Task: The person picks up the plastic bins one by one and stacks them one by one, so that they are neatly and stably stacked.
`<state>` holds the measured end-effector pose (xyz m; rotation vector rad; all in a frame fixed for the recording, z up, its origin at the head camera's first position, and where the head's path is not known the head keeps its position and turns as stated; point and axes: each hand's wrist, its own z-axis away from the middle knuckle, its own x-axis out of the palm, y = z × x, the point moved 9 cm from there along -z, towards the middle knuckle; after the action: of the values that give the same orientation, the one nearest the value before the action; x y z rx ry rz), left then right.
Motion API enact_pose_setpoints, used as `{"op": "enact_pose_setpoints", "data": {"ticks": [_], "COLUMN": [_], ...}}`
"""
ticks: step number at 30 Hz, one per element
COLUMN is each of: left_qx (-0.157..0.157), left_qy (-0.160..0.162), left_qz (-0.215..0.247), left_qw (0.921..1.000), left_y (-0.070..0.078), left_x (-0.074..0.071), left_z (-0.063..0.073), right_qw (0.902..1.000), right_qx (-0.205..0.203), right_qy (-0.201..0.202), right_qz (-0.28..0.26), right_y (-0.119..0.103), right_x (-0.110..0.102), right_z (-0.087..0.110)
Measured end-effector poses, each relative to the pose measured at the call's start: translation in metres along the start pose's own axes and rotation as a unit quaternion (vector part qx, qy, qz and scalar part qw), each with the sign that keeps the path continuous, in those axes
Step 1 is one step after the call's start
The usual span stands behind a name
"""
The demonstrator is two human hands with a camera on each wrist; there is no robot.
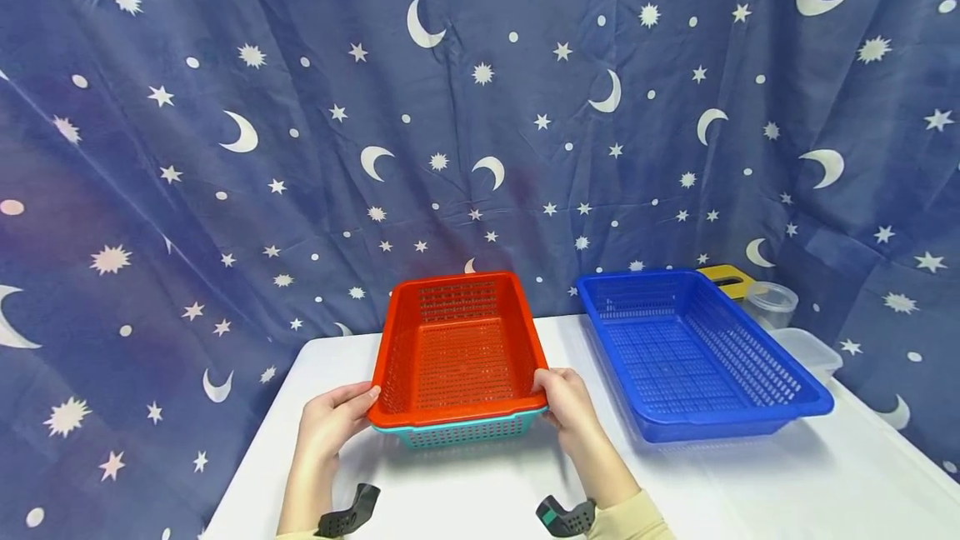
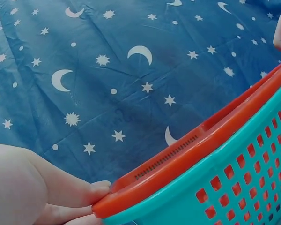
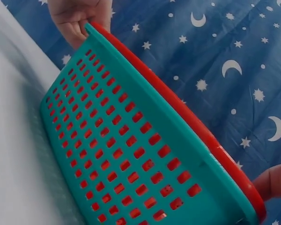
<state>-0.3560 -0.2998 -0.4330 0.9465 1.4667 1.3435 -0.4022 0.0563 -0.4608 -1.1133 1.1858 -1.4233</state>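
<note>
A red plastic basket (image 1: 461, 365) sits nested inside a teal basket (image 1: 465, 433), whose perforated front wall shows below the red rim. My left hand (image 1: 330, 419) grips the rims at the near left corner, thumb on top and fingers underneath, as the left wrist view shows. At the near right corner my right hand (image 1: 570, 407) grips the same rims, its thumb over the red edge. In the right wrist view the teal wall (image 3: 117, 140) stands close over the white table, red showing through its holes. The red basket holds nothing.
Right of the stack, a larger blue basket (image 1: 622, 369) rests on the white table (image 1: 450, 494). Behind its right side are a yellow object (image 1: 726, 280), a clear lidded container (image 1: 771, 300) and a translucent box (image 1: 808, 350). A star-patterned curtain (image 1: 465, 107) hangs behind the table.
</note>
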Motion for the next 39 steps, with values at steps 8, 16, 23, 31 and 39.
{"op": "enact_pose_setpoints", "data": {"ticks": [8, 16, 23, 31, 39], "left_qx": [0.023, 0.174, 0.246, 0.239, 0.235], "left_qy": [0.018, 0.142, 0.082, -0.004, -0.051], "left_qz": [-0.083, -0.128, -0.054, -0.030, -0.002], "left_qw": [0.9961, 0.9661, 0.9642, 0.9705, 0.9707], "left_y": [0.007, 0.071, 0.101, 0.099, 0.103], "left_x": [-0.001, 0.021, 0.084, 0.143, 0.192], "left_z": [0.002, 0.032, 0.054, 0.067, 0.080], "right_qw": [0.9952, 0.9875, 0.9752, 0.9652, 0.9548], "right_qx": [-0.088, -0.148, -0.157, -0.176, -0.189], "right_qy": [0.041, -0.015, -0.046, -0.044, 0.020], "right_qz": [0.015, 0.053, 0.149, 0.188, 0.229], "right_y": [-0.040, -0.095, -0.102, -0.110, -0.118], "right_x": [-0.023, -0.057, -0.085, -0.117, -0.163], "right_z": [0.005, 0.016, 0.018, 0.019, 0.016]}}
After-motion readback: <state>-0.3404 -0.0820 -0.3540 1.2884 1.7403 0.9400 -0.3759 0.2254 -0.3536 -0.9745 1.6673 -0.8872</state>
